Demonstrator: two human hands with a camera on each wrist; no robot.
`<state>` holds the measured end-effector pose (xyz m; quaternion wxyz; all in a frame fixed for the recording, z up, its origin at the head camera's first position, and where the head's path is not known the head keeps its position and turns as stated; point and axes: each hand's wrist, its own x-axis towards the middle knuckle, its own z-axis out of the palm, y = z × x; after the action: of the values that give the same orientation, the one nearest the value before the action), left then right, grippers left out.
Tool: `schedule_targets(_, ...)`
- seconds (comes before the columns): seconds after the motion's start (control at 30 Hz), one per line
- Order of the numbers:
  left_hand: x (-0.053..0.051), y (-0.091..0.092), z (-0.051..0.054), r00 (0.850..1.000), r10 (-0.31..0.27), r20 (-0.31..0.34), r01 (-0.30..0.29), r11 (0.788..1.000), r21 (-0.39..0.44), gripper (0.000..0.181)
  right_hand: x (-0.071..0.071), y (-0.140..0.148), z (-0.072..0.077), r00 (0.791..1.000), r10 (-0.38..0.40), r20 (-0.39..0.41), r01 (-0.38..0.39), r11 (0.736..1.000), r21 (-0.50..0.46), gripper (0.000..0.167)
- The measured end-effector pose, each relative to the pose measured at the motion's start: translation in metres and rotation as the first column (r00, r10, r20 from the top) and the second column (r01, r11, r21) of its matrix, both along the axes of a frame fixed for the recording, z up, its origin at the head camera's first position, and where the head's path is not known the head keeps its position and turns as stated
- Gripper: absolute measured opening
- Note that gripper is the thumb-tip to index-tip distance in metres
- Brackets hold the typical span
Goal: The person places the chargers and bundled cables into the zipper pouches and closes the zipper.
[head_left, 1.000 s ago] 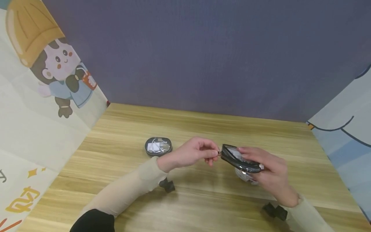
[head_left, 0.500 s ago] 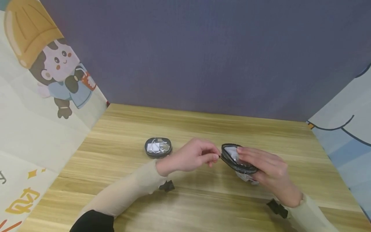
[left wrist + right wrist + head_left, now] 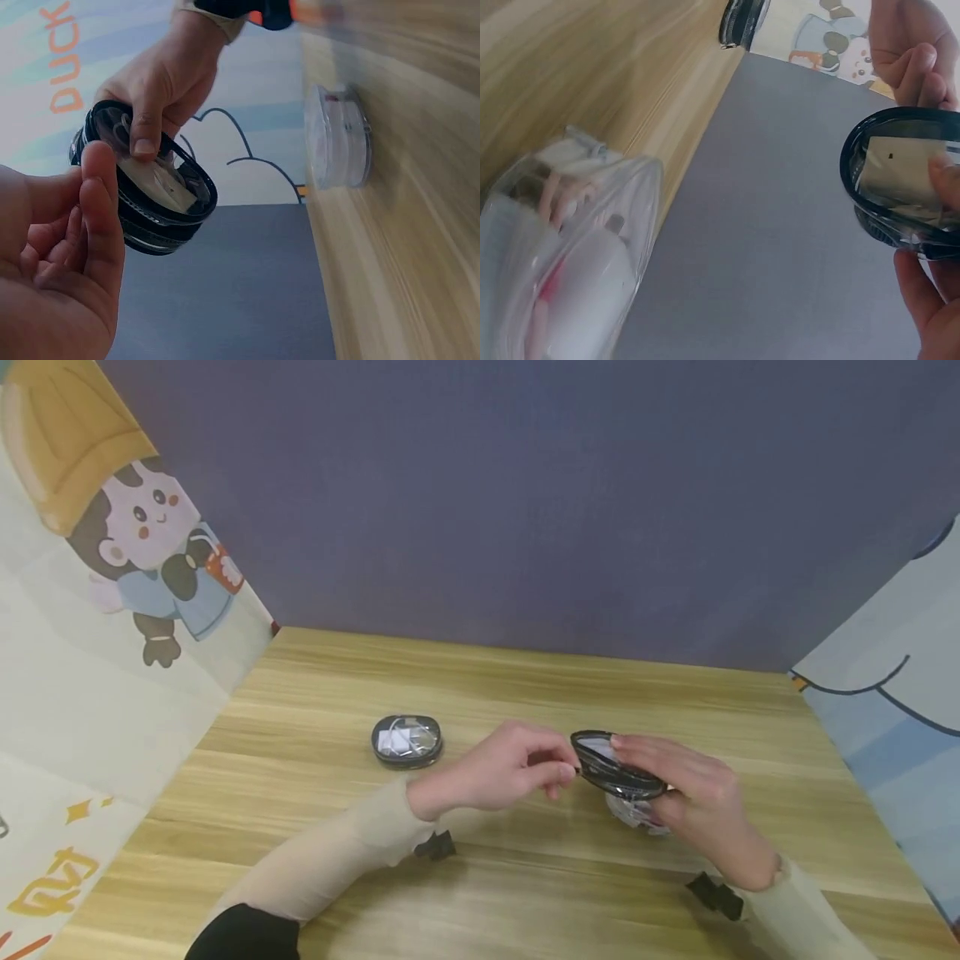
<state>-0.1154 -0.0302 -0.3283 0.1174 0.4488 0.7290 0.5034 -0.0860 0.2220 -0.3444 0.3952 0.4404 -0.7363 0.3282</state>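
Note:
My right hand (image 3: 701, 793) grips an oval, black-trimmed clear pouch (image 3: 617, 783) above the table, thumb on one face and fingers on the other. Through its clear face a pale flat item (image 3: 900, 169) shows. At the pouch's left end, my left hand (image 3: 506, 770) pinches a tiny dark piece, probably the zipper pull; the fingertips mostly hide it. Whether the zip is open I cannot tell. On the table to the left lies a similar black-trimmed pouch (image 3: 407, 742) with a white item and a cable inside.
A clear, pale-edged pouch (image 3: 577, 255) with white and pink contents stands on the table below my right hand. The wooden table (image 3: 525, 877) meets a dark grey-blue panel (image 3: 525, 510) at the back. Printed cartoon walls flank both sides.
My left hand has shifted slightly right, closer to the pouch's front edge. The held pouch has tilted a little in my right hand. The pouch on the table stays put.

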Motion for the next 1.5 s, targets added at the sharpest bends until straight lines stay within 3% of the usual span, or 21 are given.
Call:
schedule_targets(0.1, 0.001, -0.002, 0.001, 0.988, -0.025, 0.155, 0.015, 0.998, 0.063, 0.006, 0.0, 0.0, -0.001, 0.995, 0.052, 0.086, -0.046, 0.997, -0.064, 0.02)
schedule_targets(0.23, 0.002, -0.002, 0.002, 0.959, -0.071, 0.273, 0.03, 0.988, 0.151, 0.008, 0.004, -0.003, -0.001, 0.971, 0.149, 0.187, -0.119, 0.979, -0.163, 0.033)
schedule_targets(0.37, 0.002, -0.003, 0.001, 0.939, -0.087, 0.332, 0.013, 0.976, 0.22, 0.009, 0.005, -0.011, 0.001, 0.918, 0.33, 0.221, -0.252, 0.914, -0.317, 0.026)
schedule_targets(0.47, 0.002, -0.004, 0.001, 0.925, -0.094, 0.367, -0.008, 0.964, 0.266, 0.01, 0.006, -0.015, 0.003, 0.868, 0.412, 0.278, -0.294, 0.876, -0.382, 0.045)
schedule_targets(0.5, 0.002, -0.004, 0.001, 0.92, -0.101, 0.378, -0.01, 0.959, 0.282, 0.01, 0.007, -0.015, 0.003, 0.851, 0.418, 0.317, -0.283, 0.875, -0.394, 0.051)
schedule_targets(0.57, 0.002, -0.004, 0.001, 0.915, -0.123, 0.383, -0.002, 0.951, 0.31, 0.01, 0.008, -0.014, 0.002, 0.821, 0.419, 0.389, -0.254, 0.877, -0.408, 0.058)
schedule_targets(0.6, 0.002, -0.004, 0.001, 0.917, -0.133, 0.375, 0.006, 0.947, 0.321, 0.009, 0.009, -0.013, 0.001, 0.798, 0.437, 0.414, -0.255, 0.868, -0.426, 0.059)
schedule_targets(0.67, 0.002, -0.004, 0.0, 0.921, -0.158, 0.356, 0.031, 0.941, 0.337, 0.009, 0.008, -0.011, -0.001, 0.774, 0.462, 0.433, -0.259, 0.855, -0.449, 0.058)
schedule_targets(0.8, 0.001, -0.003, -0.001, 0.934, -0.176, 0.312, 0.064, 0.939, 0.337, 0.008, 0.004, -0.011, -0.005, 0.752, 0.534, 0.387, -0.323, 0.81, -0.49, 0.05)
schedule_targets(0.97, 0.001, -0.004, -0.003, 0.942, -0.167, 0.292, 0.068, 0.945, 0.32, 0.008, 0.003, -0.012, -0.004, 0.732, 0.583, 0.352, -0.368, 0.774, -0.516, 0.043)
schedule_targets(1.17, 0.0, -0.006, -0.002, 0.94, -0.131, 0.314, 0.045, 0.963, 0.267, 0.009, -0.002, -0.011, -0.004, 0.727, 0.616, 0.302, -0.415, 0.745, -0.522, 0.043)
schedule_targets(1.3, -0.001, -0.006, -0.002, 0.931, -0.108, 0.349, 0.025, 0.972, 0.235, 0.009, -0.006, -0.009, -0.004, 0.746, 0.596, 0.295, -0.408, 0.761, -0.505, 0.032)
schedule_targets(1.4, -0.002, -0.007, -0.004, 0.925, -0.094, 0.368, 0.013, 0.976, 0.216, 0.01, -0.006, -0.008, -0.001, 0.786, 0.543, 0.297, -0.383, 0.803, -0.457, 0.031)
schedule_targets(1.5, -0.003, -0.008, -0.006, 0.927, -0.068, 0.37, -0.003, 0.982, 0.189, 0.01, -0.005, -0.007, 0.003, 0.853, 0.439, 0.283, -0.329, 0.872, -0.363, 0.032)
